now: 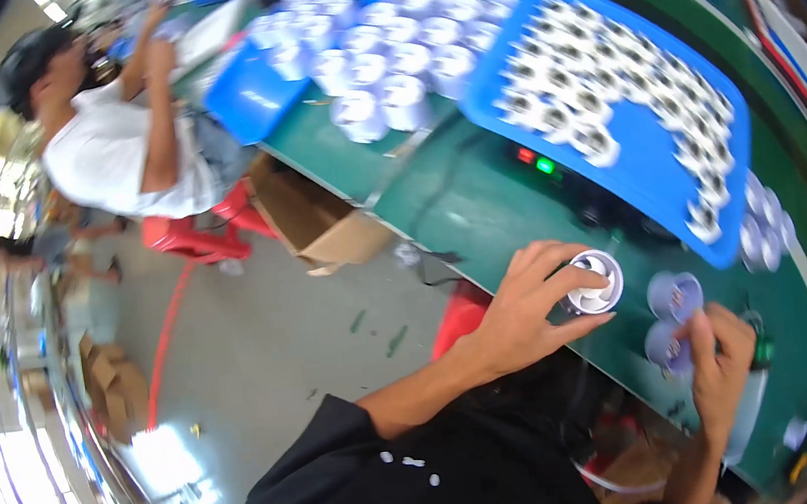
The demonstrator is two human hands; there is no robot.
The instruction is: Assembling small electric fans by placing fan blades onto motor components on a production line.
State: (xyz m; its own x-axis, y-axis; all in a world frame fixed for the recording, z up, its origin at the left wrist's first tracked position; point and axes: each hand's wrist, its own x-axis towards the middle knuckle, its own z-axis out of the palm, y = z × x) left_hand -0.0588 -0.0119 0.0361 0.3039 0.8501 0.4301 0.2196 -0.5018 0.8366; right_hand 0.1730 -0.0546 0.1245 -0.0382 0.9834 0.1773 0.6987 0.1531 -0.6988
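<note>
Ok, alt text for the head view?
The left hand touches a round white cup with fan blades inside, at a green table; the right hand is near two pale cups. Beyond are a blue tray of white parts and many white cups; a co-worker sits at left.

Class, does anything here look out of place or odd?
Dark green patches on the grey floor beside the green table interrupt a mostly plain surface; scraps or stains, I cannot tell. At the left hand and its white cup, nothing stands out.

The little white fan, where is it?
Right of centre in the head view, the fan is in a round cup at the left hand, left of two lilac cups.
</note>
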